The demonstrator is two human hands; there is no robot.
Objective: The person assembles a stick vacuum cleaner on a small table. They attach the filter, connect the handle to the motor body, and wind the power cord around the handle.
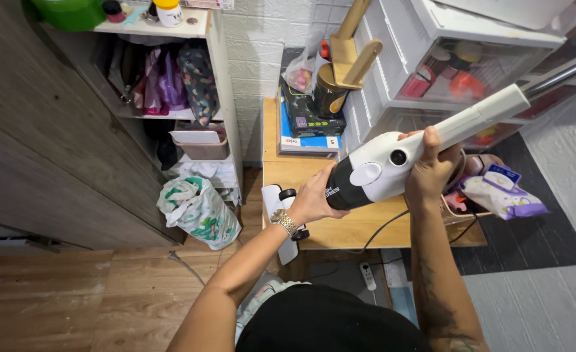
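Note:
I hold a white stick vacuum cleaner (392, 163) with a black end across the middle of the view, over a low wooden table (360, 225). My left hand (314, 199), with a metal wristwatch, grips the black end of the body. My right hand (431, 166) wraps around the white handle where the body meets the long white tube (483, 114), which runs up to the right into a metal pipe.
A white shelf unit (219, 85) with bags stands left, a patterned plastic bag (200, 212) on the floor below. Boxes and a wooden stand (350, 52) sit at the table's back. White plastic drawers (431, 72) are right, a basket with packets (496, 192) below, a power strip (368, 275) underfoot.

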